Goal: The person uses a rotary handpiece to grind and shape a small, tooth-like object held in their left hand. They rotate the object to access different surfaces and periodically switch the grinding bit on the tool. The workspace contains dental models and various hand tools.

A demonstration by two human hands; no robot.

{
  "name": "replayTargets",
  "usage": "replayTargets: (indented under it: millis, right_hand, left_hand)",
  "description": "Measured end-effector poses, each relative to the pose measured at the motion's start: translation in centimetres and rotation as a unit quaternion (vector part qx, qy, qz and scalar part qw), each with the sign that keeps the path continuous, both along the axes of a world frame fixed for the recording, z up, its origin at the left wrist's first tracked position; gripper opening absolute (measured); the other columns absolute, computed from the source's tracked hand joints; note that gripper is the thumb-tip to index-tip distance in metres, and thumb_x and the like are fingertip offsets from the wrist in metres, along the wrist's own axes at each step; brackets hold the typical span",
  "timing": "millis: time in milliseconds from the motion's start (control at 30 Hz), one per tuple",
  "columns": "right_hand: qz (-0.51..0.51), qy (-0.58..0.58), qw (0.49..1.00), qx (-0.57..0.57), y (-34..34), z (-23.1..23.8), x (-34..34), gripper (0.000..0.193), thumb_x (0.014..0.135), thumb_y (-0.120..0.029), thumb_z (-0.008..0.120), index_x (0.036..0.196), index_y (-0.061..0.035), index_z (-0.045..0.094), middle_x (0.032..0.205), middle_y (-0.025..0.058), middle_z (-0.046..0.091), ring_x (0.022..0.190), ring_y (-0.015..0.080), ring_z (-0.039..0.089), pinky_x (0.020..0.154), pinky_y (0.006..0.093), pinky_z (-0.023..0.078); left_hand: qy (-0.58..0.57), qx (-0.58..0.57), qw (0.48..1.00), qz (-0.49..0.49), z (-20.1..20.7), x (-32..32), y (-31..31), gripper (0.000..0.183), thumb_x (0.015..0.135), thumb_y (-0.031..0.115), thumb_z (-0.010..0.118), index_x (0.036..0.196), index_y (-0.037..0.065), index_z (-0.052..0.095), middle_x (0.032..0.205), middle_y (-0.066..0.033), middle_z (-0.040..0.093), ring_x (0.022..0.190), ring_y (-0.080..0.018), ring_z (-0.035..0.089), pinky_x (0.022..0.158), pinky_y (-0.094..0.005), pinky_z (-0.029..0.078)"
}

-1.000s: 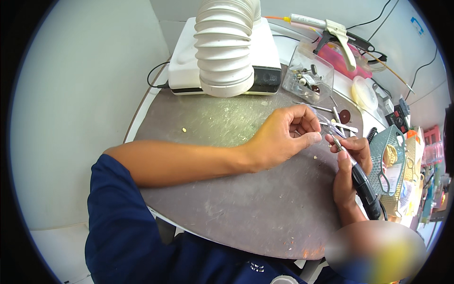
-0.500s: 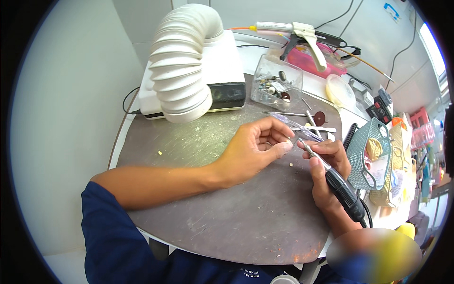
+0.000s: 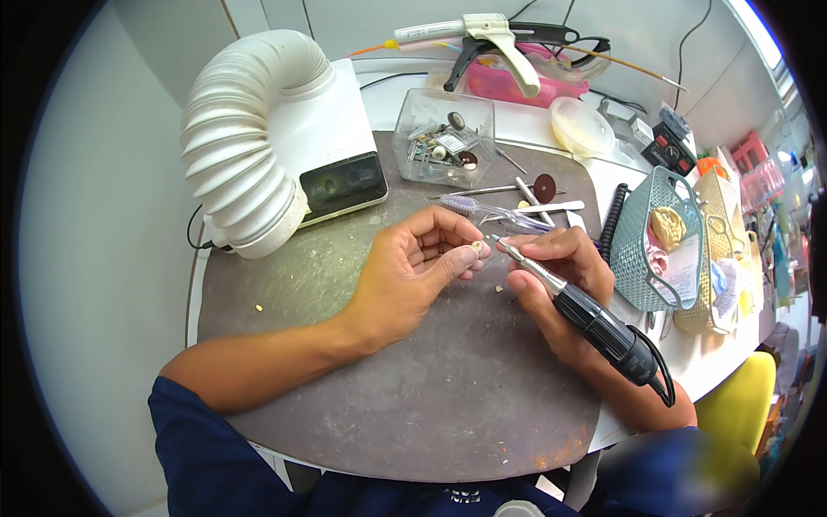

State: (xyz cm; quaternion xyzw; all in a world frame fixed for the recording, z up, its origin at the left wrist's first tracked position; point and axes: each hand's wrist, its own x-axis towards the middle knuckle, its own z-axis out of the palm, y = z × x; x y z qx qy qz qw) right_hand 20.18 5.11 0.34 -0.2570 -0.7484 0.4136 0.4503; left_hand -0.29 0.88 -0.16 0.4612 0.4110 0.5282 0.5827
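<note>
My left hand is closed, with thumb and fingertips pinching a small cream-coloured piece that has an opening in it. My right hand grips a rotary handpiece like a pen; it has a black body, a metal nose and a cable looping from its rear end. The thin bur at its front points at the cream piece, very close to my left fingertips. Whether the two touch, I cannot tell. Just beyond both hands lies a clear purplish toothbrush, beside a dark red cutting disc on a shank.
A white dust extractor hose curves down at the far left. Behind the hands stand a clear box of small tool bits and an applicator gun. Blue-green and beige baskets are on the right. Crumbs dot the grey-brown board.
The whole view has shifted, so the bench things appear further left. The cream piece between my left fingertips now shows. Both hands keep their grips, still close together.
</note>
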Motion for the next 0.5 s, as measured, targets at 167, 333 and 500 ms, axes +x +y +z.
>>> replayTargets:
  millis: [167,333,500]
  right_hand:
    - [0.002,-0.020,0.999,0.040,0.30,0.11,0.37,0.022,0.083,-0.004,0.073,0.099,0.0023,0.058,0.101,0.0197,0.070,0.097,0.0270,0.072,0.085,0.0341,0.056]
    - [-0.004,-0.005,0.998,0.061,0.57,-0.33,0.32,0.021,0.079,-0.004,0.073,0.093,0.0032,0.059,0.097,0.0211,0.072,0.092,0.0284,0.073,0.081,0.0342,0.057]
    - [0.009,-0.001,0.996,0.087,0.80,-0.31,0.09,0.019,0.077,-0.003,0.072,0.090,0.0026,0.058,0.086,0.0171,0.069,0.091,0.0284,0.073,0.078,0.0336,0.057]
  left_hand:
    - [-0.013,-0.015,1.000,0.002,0.09,0.14,0.02,0.020,0.096,0.006,0.062,0.115,0.001,0.059,0.106,-0.0092,0.067,0.099,-0.0130,0.064,0.085,-0.0270,0.052]
    - [-0.008,0.000,1.000,0.010,-0.47,0.14,0.01,0.019,0.096,0.007,0.064,0.113,-0.002,0.062,0.105,-0.0095,0.068,0.093,-0.0120,0.065,0.085,-0.0258,0.053]
    - [0.004,0.000,1.000,0.015,-0.50,0.06,-0.12,0.020,0.096,0.005,0.064,0.114,-0.003,0.061,0.105,-0.0099,0.068,0.094,-0.0121,0.064,0.086,-0.0258,0.053]
